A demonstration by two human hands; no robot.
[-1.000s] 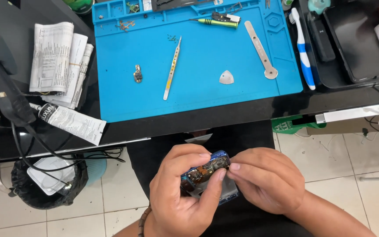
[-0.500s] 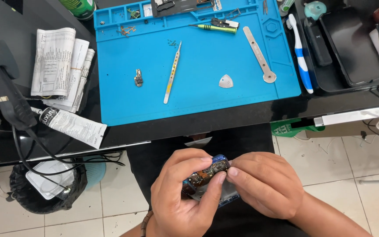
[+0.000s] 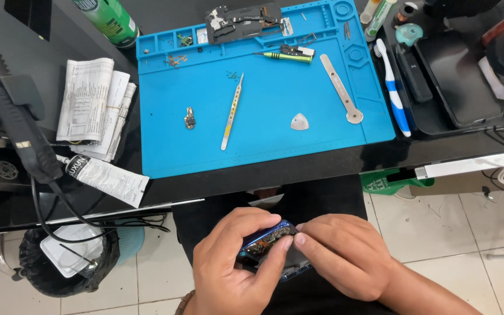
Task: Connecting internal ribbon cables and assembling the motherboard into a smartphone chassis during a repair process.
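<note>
Head view: opened phone [image 3: 266,244] below mat edge [image 3: 263,169]

— What lay on the blue mat [image 3: 263,140]?
— Tweezers [image 3: 232,112], a metal spudger [image 3: 340,97], a triangular pick [image 3: 300,122], a green-handled screwdriver [image 3: 282,56].
— And beside it?
— Folded papers [image 3: 95,106], a white tube [image 3: 106,178], a toothbrush [image 3: 393,96].
</note>
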